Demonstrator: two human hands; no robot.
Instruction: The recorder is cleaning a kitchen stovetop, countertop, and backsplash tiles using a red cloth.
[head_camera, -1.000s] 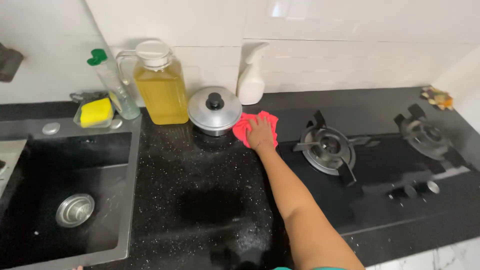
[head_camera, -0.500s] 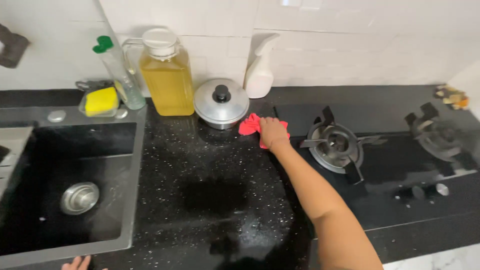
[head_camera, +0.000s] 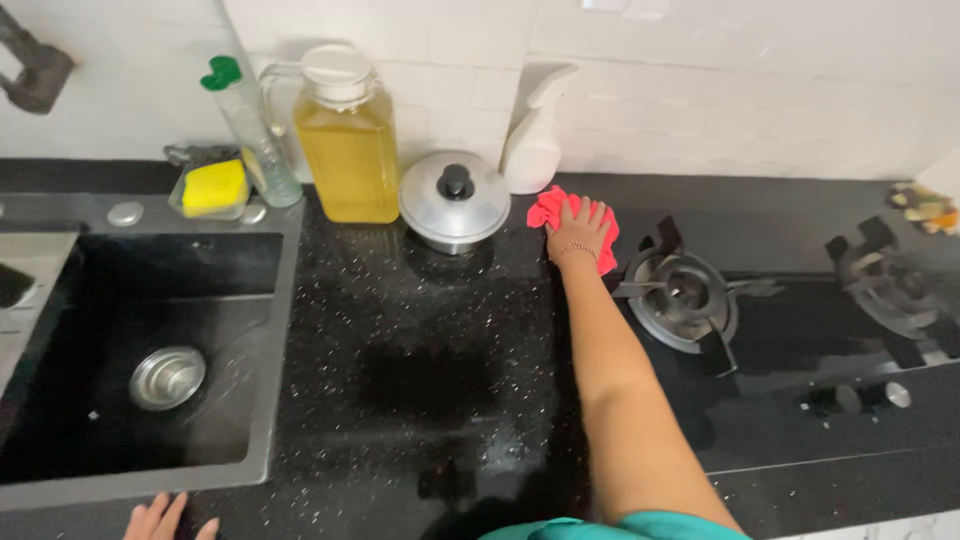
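My right hand (head_camera: 580, 232) presses flat, fingers spread, no closed grip, on the red cloth (head_camera: 553, 208) on the black tabletop (head_camera: 420, 340), between the lidded steel pot (head_camera: 455, 203) and the gas burner (head_camera: 682, 296). My left hand (head_camera: 165, 518) rests open by the sink (head_camera: 130, 350).

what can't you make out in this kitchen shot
Head view only:
- Left hand: cut off by the bottom edge; only fingertips show.
- Red cloth: largely covered by the right hand.
- Pot: contents hidden by its lid.
- Far burner: blurred, partly cut by the right edge.
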